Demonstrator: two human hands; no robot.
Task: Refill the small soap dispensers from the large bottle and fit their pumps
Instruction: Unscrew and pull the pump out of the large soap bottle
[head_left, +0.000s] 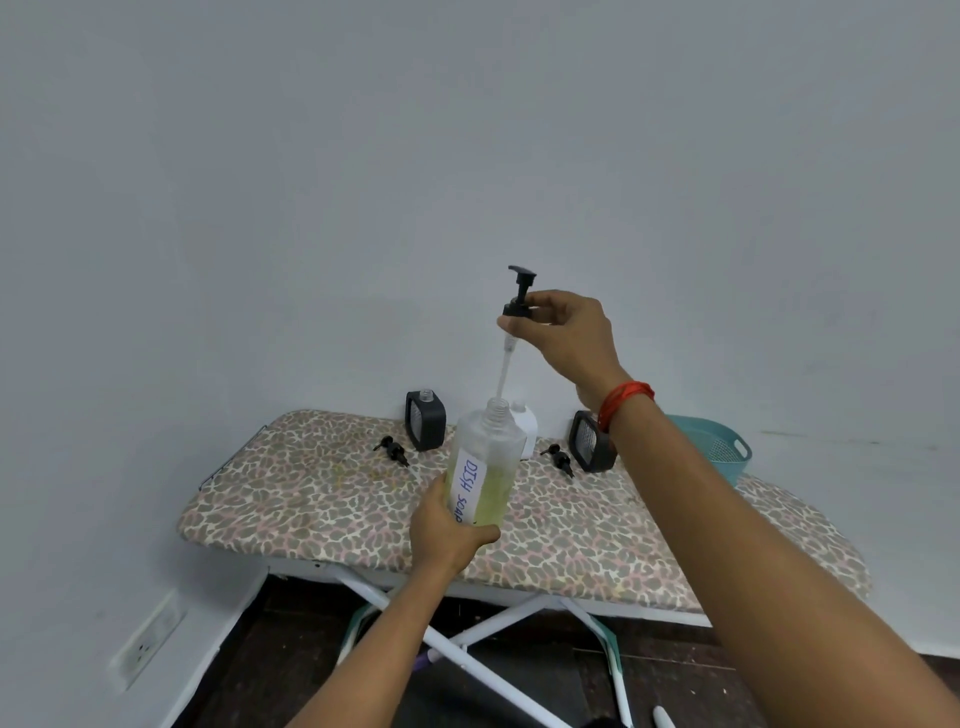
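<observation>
My left hand (447, 530) grips the base of the large clear bottle (485, 457), labelled "DISH SOAP" and about half full of yellow-green liquid. My right hand (566, 332) pinches the collar of its black pump (519, 293), held high, with the clear dip tube reaching down to the bottle's open neck. Two small black dispensers stand at the back of the board: one (426, 421) on the left with an open neck, one (592, 441) on the right. A small black pump lies beside each, left pump (390, 449) and right pump (558, 457).
Everything rests on an ironing board with a leopard-print cover (322, 509) against a white wall. A white bottle (524, 426) stands behind the large one. A teal basket (717, 447) sits at the back right. A wall socket (148, 644) is low on the left.
</observation>
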